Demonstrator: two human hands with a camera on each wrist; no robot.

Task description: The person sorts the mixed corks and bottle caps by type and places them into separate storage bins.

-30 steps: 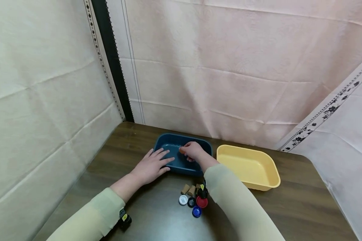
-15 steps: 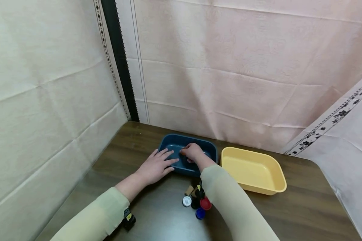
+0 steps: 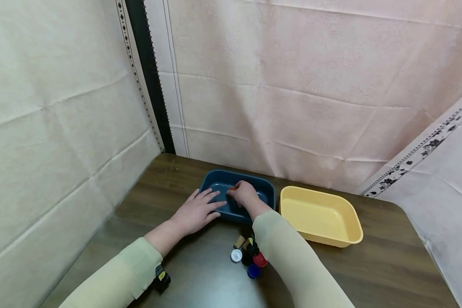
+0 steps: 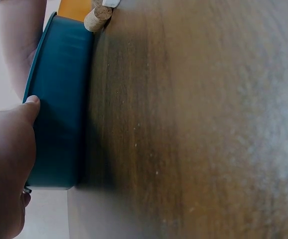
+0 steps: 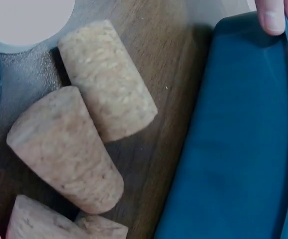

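Brown wood-grain surface (image 3: 200,273) carries a dark-blue rectangular plastic bin (image 3: 235,176). Your left hand (image 3: 195,212), fingers spread, rests on its rim; your right hand (image 3: 244,194) pinches a small, mostly hidden orange-brown piece (image 3: 232,188) inside. Likely light, firm; grip its sides.

A partly hidden brown piece (image 3: 232,188) is inside the upright blue tray (image 3: 236,176)

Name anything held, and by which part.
Right hand pinches a small reddish-brown object, grip spot hidden; left hand rests on the blue rectangular plastic tray.
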